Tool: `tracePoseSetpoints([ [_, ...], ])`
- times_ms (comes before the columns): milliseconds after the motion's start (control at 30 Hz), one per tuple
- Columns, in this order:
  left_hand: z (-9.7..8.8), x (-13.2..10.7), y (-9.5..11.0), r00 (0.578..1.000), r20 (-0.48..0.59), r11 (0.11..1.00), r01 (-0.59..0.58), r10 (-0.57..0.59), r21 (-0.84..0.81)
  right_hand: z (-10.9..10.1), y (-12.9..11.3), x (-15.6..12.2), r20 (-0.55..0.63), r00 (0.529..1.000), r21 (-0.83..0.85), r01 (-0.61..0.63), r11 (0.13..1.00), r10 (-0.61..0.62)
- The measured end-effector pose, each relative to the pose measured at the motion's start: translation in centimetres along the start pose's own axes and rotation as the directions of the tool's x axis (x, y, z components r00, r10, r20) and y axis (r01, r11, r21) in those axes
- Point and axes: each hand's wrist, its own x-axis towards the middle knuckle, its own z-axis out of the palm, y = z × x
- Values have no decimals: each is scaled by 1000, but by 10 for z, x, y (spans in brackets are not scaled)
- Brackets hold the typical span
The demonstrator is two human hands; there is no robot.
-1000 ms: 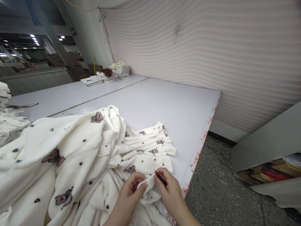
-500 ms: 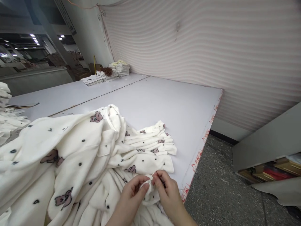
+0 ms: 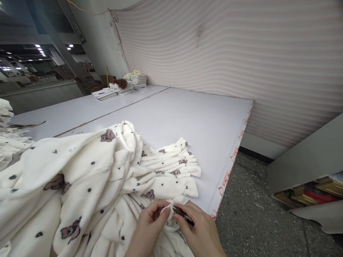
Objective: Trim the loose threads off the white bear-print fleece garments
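Note:
A heap of white fleece garments [image 3: 80, 178] printed with small pink bears and black marks lies on the pale table [image 3: 187, 117]. My left hand [image 3: 150, 223] pinches a small fold of the white fabric [image 3: 166, 210] near the table's front edge. My right hand [image 3: 198, 230] is closed on a thin dark tool [image 3: 182, 214], likely small thread snips, whose tip touches the pinched fold. Both hands sit close together over the bunched fabric.
Stacks of folded pieces [image 3: 135, 79] and flat papers [image 3: 104, 93] sit at the far end of the table by the striped wall. More white fabric [image 3: 6, 132] is piled at the left. A speckled floor [image 3: 257, 214] and a low shelf with boxes [image 3: 316, 189] lie right.
My right hand has turned the dark tool from upright to nearly level and brought its tip onto the fold. My left hand has kept its pinch on the fabric.

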Motion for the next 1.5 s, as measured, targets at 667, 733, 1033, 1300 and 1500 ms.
tracePoseSetpoints([
  [667, 8, 25, 35, 972, 186, 879, -214, 147, 427, -4, 57, 40, -248, 954, 240, -112, 964, 172],
  [733, 15, 37, 38, 951, 297, 845, -230, 89, 482, -2, 55, 34, -189, 977, 271, -41, 962, 95],
  [1033, 12, 27, 20, 963, 241, 783, -242, 121, 573, -25, 58, 23, -86, 990, 361, -72, 930, 110],
  [1300, 12, 16, 3, 751, 207, 355, -512, 627, 782, -28, 33, 38, -47, 998, 278, -26, 960, 41],
  [1500, 9, 19, -1, 657, 258, 224, -556, 709, 800, -57, 21, 13, 61, 998, 151, -35, 988, 26],
])
